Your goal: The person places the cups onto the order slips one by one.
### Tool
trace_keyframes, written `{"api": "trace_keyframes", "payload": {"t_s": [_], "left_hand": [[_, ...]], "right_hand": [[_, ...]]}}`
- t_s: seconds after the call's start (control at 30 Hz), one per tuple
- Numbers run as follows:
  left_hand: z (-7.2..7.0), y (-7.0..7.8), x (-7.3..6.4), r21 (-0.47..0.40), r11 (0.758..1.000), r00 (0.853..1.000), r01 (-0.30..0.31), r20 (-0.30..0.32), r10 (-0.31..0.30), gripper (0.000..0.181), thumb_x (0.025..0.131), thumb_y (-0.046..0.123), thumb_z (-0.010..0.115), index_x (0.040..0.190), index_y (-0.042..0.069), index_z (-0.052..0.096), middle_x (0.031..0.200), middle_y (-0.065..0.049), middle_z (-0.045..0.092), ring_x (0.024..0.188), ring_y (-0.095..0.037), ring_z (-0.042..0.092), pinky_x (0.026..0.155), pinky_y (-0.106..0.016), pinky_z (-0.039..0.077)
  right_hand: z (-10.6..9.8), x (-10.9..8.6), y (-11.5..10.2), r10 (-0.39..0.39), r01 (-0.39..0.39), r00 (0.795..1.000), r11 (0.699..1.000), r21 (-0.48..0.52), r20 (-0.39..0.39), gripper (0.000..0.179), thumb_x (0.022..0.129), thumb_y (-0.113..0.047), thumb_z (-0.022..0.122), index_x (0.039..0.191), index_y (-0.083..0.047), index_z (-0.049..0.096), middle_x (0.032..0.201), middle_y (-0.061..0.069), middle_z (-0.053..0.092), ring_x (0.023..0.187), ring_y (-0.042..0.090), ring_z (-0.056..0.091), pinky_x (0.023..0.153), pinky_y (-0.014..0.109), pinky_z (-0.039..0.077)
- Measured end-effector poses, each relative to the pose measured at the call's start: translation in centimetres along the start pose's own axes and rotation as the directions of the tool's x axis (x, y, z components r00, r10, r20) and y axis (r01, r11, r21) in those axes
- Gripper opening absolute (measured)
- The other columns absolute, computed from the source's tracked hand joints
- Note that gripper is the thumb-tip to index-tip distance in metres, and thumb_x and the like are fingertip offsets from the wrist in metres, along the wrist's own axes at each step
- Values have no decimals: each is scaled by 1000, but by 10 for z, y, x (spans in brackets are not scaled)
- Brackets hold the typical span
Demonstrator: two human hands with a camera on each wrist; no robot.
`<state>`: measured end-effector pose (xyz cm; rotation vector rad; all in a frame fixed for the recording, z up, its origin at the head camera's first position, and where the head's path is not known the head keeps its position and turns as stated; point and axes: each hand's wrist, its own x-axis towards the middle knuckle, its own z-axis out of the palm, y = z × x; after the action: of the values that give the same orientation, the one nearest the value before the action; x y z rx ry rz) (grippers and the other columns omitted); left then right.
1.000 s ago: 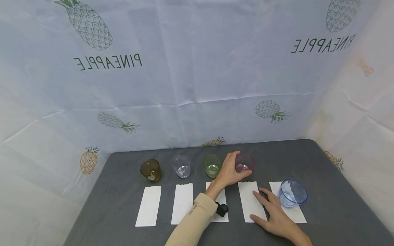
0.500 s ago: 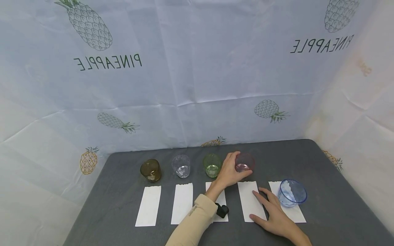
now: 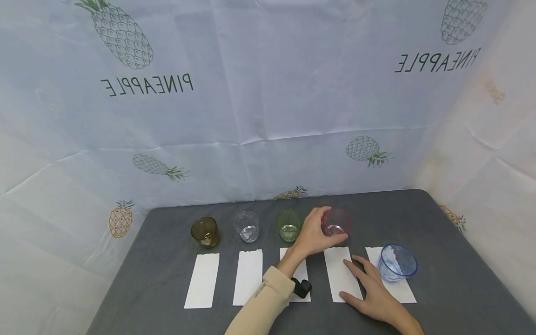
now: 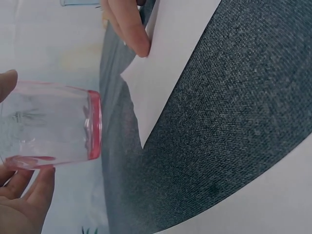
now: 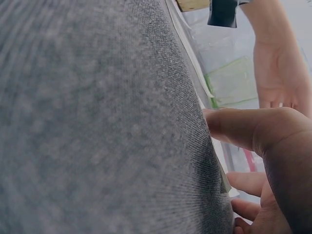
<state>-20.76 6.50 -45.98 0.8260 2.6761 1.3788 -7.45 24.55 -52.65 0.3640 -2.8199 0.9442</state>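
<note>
The pink cup (image 3: 336,222) is in the grasp of the left hand (image 3: 313,236), thumb on its near side and fingers on its far side. It stands upright at the back of the table (image 3: 439,242), mouth up; whether its base touches the table is hard to tell. That hand fills the space between the pink cup and the green cup (image 3: 288,226) to its left, and the sleeve (image 3: 261,300) behind it hides much of the middle strip (image 3: 300,272).

The pink cup is see-through and faintly tinted, its thick base a deeper red-pink.

Just in front of it lies the near strip (image 3: 338,267), white paper. Over this strip the right hand (image 3: 374,298) is spread loosely, clasping nothing, between the pink cup's front and the blue cup (image 3: 398,263). The blue cup, front-right of the pink cup, stands on the right strip (image 3: 404,292); a white patch shows through its wall.

Farther left of the pink cup, past the green cup, come the clear cup (image 3: 246,226) and the brown cup (image 3: 205,231), two more strips (image 3: 248,278) in front of them. Behind the pink cup hangs a pineapple-printed cloth (image 3: 268,102).
</note>
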Motion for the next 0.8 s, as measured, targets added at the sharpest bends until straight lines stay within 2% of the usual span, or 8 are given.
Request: {"api": "trace_keyframes", "payload": {"t_s": [0.3, 0.6, 0.8], "left_hand": [[-3, 5, -8, -19, 999, 1000, -31, -3, 31, 78, 81, 37, 85, 146, 9, 52, 136, -8, 61, 117, -19, 60, 96, -27, 55], [-7, 10, -18, -37, 995, 996, -90, 19, 91, 77, 83, 36, 83, 147, 8, 51, 137, -9, 60, 118, -18, 62, 95, -23, 55], [-7, 16, -28, -53, 996, 996, -77, 43, 80, 76, 81, 36, 85, 146, 11, 52, 136, -7, 61, 117, -18, 62, 93, -21, 54]], "right_hand": [[1, 1, 2, -34, 34, 999, 999, -1, -25, 78, 73, -34, 90, 140, -5, 60, 144, 26, 47, 131, 48, 41, 94, 72, 41], [2, 1, 3, -56, 57, 997, 998, 15, -48, 78, 71, -31, 91, 138, -4, 61, 143, 25, 47, 129, 47, 41, 93, 70, 41], [3, 1, 4, -70, 71, 996, 997, 10, -52, 80, 71, -30, 91, 139, -2, 60, 143, 27, 46, 130, 48, 41, 92, 70, 41]]}}
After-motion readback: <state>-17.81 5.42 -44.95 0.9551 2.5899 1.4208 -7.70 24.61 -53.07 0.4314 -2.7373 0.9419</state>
